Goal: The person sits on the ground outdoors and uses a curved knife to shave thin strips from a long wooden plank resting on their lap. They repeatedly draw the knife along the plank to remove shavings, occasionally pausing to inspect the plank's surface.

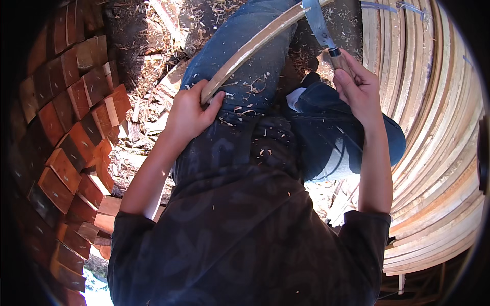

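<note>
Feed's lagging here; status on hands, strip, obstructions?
Left hand grips near end of wooden strip. Right hand holds wood-handled knife, blade overlapping strip. Loose shavings on jeans.

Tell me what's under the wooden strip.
A denim-clad leg, dotted with pale shavings, shows on both sides of the wooden strip; whatever the strip itself covers is hidden.

just the one view here, a wide head-worn fisheye, left one of a pair; it looks steeply down over the dark patterned fabric T-shirt point(245, 234), close enough that the shirt fills the bottom middle; bare left hand point(190, 112) and bare right hand point(357, 87) land in the upper half; edges bend toward the rim
</note>
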### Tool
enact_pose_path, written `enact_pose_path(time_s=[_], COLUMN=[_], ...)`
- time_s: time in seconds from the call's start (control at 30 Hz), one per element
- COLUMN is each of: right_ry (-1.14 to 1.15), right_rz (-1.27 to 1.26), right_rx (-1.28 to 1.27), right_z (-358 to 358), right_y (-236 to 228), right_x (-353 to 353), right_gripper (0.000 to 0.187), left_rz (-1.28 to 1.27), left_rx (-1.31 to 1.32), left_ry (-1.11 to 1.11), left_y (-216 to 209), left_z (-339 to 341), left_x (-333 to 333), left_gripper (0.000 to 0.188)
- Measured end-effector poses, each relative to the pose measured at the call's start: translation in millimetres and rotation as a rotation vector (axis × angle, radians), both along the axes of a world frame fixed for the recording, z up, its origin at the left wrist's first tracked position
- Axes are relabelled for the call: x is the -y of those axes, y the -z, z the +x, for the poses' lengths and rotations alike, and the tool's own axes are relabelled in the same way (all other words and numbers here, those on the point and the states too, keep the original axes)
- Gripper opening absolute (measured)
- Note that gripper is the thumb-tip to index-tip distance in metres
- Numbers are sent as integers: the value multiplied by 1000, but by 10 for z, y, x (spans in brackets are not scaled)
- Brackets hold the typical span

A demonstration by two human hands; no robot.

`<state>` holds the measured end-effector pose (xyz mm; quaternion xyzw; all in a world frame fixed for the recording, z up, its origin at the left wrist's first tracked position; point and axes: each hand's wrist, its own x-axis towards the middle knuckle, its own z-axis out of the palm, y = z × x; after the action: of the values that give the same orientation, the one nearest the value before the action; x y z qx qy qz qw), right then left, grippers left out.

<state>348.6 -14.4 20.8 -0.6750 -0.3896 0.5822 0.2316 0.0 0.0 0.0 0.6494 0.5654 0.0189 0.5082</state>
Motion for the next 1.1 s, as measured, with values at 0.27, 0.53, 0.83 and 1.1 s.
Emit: enact_pose_path(time_s=[0.27,0.53,0.83,1.1], right_ry=[57,-95,207,126], right_rz=[-14,152,124,153], right_rx=[-75,-56,-12,0], right_z=[-157,-40,-11,-8], right_y=[-46,12,-42,-81], right_x=[70,42,-22,-47], right_gripper=[41,38,42,40], left_rz=[-23,-17,-29,-4], left_rx=[-24,-11,-25,-6], left_ry=[12,8,6,1], left_y=[-115,-73,-64,-24], left_z=[-67,-36,-5,8], left_x=[32,27,-8,-16], left_gripper=[27,27,27,28])
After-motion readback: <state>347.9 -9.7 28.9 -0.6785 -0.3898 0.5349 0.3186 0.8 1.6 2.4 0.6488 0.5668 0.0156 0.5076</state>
